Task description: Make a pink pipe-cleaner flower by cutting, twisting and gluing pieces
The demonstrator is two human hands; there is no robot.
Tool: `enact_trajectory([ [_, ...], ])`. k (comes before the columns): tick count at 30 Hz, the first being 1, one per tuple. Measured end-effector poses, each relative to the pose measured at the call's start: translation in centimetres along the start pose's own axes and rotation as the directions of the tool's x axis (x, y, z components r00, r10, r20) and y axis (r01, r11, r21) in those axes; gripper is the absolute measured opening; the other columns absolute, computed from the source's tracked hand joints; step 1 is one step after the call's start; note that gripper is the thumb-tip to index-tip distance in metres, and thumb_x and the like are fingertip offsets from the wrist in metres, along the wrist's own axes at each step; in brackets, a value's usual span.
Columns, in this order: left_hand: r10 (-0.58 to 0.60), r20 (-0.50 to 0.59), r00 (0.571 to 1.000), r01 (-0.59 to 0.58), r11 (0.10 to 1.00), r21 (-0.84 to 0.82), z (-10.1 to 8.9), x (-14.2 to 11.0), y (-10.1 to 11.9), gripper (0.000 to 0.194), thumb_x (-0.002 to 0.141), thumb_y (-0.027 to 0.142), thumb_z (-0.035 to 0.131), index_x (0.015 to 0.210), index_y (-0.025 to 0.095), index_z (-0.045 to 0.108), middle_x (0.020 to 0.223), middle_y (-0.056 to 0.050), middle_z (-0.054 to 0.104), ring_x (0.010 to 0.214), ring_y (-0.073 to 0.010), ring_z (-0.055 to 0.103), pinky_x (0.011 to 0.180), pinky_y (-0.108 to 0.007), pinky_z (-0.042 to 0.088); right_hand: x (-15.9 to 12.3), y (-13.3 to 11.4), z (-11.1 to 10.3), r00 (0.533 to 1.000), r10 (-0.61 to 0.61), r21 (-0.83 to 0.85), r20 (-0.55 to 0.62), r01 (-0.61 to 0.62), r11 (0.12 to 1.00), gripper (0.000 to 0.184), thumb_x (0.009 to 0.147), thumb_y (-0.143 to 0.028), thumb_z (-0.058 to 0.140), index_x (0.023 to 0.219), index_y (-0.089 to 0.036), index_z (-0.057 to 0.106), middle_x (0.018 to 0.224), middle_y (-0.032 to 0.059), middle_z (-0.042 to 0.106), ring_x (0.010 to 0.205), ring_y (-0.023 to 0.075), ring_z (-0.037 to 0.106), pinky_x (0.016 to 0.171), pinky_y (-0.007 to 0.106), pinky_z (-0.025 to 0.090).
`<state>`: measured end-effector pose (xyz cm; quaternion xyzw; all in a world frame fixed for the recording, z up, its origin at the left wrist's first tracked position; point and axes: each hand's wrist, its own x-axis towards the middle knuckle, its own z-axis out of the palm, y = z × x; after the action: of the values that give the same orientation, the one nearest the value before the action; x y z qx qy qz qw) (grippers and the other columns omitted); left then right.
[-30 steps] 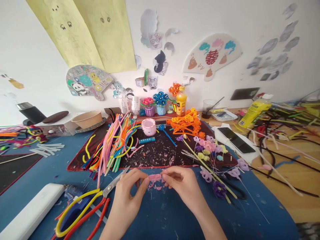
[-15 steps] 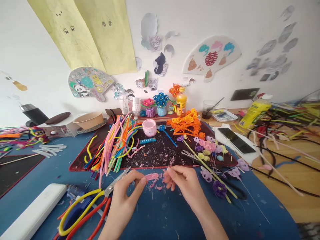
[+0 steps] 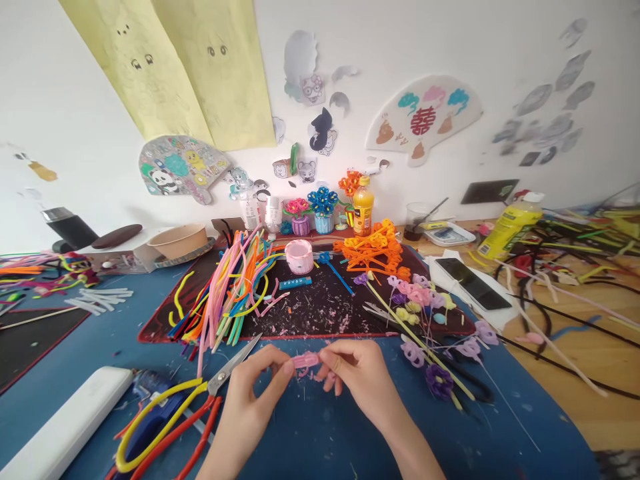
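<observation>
My left hand (image 3: 253, 390) pinches the left end of a small pink pipe cleaner loop (image 3: 305, 361). At its other end, my right hand (image 3: 365, 380) is closed with thumb and forefinger together on the loop's tip. Pink fuzz scraps lie on the blue table cover (image 3: 320, 433) beneath the fingers. Beside my left wrist lie scissors (image 3: 220, 380) with their blades apart and yellow and red pipe cleaners around the handles. A small pink pot (image 3: 299, 257) stands farther back on the dark mat (image 3: 320, 310).
A bundle of coloured pipe cleaners (image 3: 227, 287) lies left of the pot. Orange pipe cleaner pieces (image 3: 370, 247) and purple flowers (image 3: 440, 380) are to the right. A glue gun (image 3: 160, 393), a white box (image 3: 75, 423), a phone (image 3: 473, 282) and a juice bottle (image 3: 363, 208) surround the workspace.
My right hand has moved slightly left, and its fingertips now meet the right end of the pink loop. My left hand has kept its pinch almost in place.
</observation>
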<state>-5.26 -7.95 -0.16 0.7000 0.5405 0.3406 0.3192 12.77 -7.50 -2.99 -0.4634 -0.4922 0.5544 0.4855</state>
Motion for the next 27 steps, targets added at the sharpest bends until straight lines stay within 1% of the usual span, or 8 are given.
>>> enact_trajectory([
  [4, -0.007, -0.024, 1.0, 0.007, 1.0, -0.02, 0.0, 0.0, -0.1, 0.036, 0.087, 0.046, 0.054, 0.064, 0.019, 0.059, 0.064, 0.001, 0.055, 0.063, -0.0137, 0.049, 0.059, -0.022, 0.039, -0.4, 0.0, -0.6, 0.998, -0.007, -0.028, -0.066, 0.005, 1.0, 0.04, 0.075, -0.054, 0.07, 0.068, -0.014, 0.069, 0.057, 0.0037, 0.065, 0.05, 0.0146, 0.059, 0.046, 0.022, 0.044],
  [9, -0.025, 0.022, 0.999, 0.026, 0.999, -0.04, 0.6, 0.3, 0.5, 0.036, 0.086, 0.048, 0.053, 0.067, 0.019, 0.063, 0.063, 0.0, 0.058, 0.062, -0.0144, 0.05, 0.058, -0.023, 0.04, -0.6, -0.4, -0.2, 0.997, -0.055, -0.123, 0.051, 0.061, 0.991, 0.033, 0.081, -0.049, 0.065, 0.079, -0.016, 0.072, 0.071, 0.004, 0.071, 0.065, 0.0173, 0.064, 0.06, 0.023, 0.048],
  [16, -0.091, 0.042, 0.995, 0.093, 0.994, -0.054, 1.6, 0.4, -0.6, 0.045, 0.093, 0.05, 0.039, 0.069, 0.019, 0.061, 0.055, 0.001, 0.057, 0.051, -0.0124, 0.049, 0.053, -0.023, 0.039, -0.7, -0.1, -0.8, 0.993, -0.107, -0.229, -0.053, 0.092, 0.969, 0.038, 0.086, -0.048, 0.057, 0.071, -0.016, 0.071, 0.071, 0.0065, 0.07, 0.066, 0.0202, 0.063, 0.06, 0.026, 0.046],
  [19, -0.012, -0.03, 0.999, 0.014, 0.998, 0.063, 1.7, 0.4, -0.8, 0.039, 0.092, 0.046, 0.043, 0.073, 0.02, 0.065, 0.064, -0.001, 0.064, 0.061, -0.0154, 0.056, 0.058, -0.024, 0.042, -0.9, 0.2, -1.1, 0.991, -0.113, -0.242, -0.067, 0.093, 0.966, 0.039, 0.088, -0.048, 0.054, 0.074, -0.016, 0.072, 0.076, 0.0083, 0.072, 0.07, 0.0218, 0.064, 0.062, 0.027, 0.047],
  [21, 0.073, -0.093, 0.993, -0.062, 0.992, 0.113, 1.7, 0.7, -0.6, 0.025, 0.087, 0.042, 0.053, 0.089, 0.022, 0.068, 0.079, -0.003, 0.068, 0.071, -0.0175, 0.059, 0.063, -0.026, 0.045, -0.9, 0.2, -1.2, 0.99, -0.128, -0.25, -0.066, 0.108, 0.962, 0.037, 0.088, -0.047, 0.055, 0.075, -0.017, 0.073, 0.075, 0.0078, 0.072, 0.069, 0.0212, 0.063, 0.061, 0.027, 0.046],
  [23, 0.106, -0.105, 0.989, -0.094, 0.989, 0.118, 1.6, 0.9, -0.2, 0.028, 0.083, 0.041, 0.059, 0.105, 0.024, 0.066, 0.086, -0.002, 0.069, 0.074, -0.0176, 0.06, 0.065, -0.027, 0.047, -0.9, 0.2, -1.0, 0.985, -0.157, -0.262, -0.075, 0.132, 0.956, 0.035, 0.087, -0.046, 0.057, 0.075, -0.017, 0.073, 0.074, 0.0069, 0.071, 0.067, 0.0206, 0.063, 0.06, 0.026, 0.046],
  [24, 0.105, -0.09, 0.99, -0.095, 0.989, 0.112, 1.6, 1.0, 0.0, 0.028, 0.083, 0.041, 0.06, 0.105, 0.024, 0.066, 0.085, -0.002, 0.069, 0.072, -0.017, 0.06, 0.065, -0.027, 0.047, -1.0, 0.2, -0.9, 0.982, -0.169, -0.264, -0.08, 0.143, 0.954, 0.034, 0.086, -0.046, 0.059, 0.074, -0.018, 0.073, 0.073, 0.0065, 0.071, 0.067, 0.0205, 0.063, 0.06, 0.026, 0.046],
  [27, 0.078, -0.046, 0.996, -0.074, 0.994, 0.081, 1.7, 1.1, 0.5, 0.024, 0.084, 0.042, 0.059, 0.086, 0.021, 0.07, 0.073, -0.001, 0.069, 0.065, -0.0152, 0.058, 0.062, -0.026, 0.046, -1.1, 0.1, -0.7, 0.981, -0.164, -0.25, -0.1, 0.135, 0.959, 0.034, 0.084, -0.048, 0.062, 0.07, -0.018, 0.072, 0.07, 0.0062, 0.071, 0.067, 0.021, 0.064, 0.061, 0.027, 0.047],
])
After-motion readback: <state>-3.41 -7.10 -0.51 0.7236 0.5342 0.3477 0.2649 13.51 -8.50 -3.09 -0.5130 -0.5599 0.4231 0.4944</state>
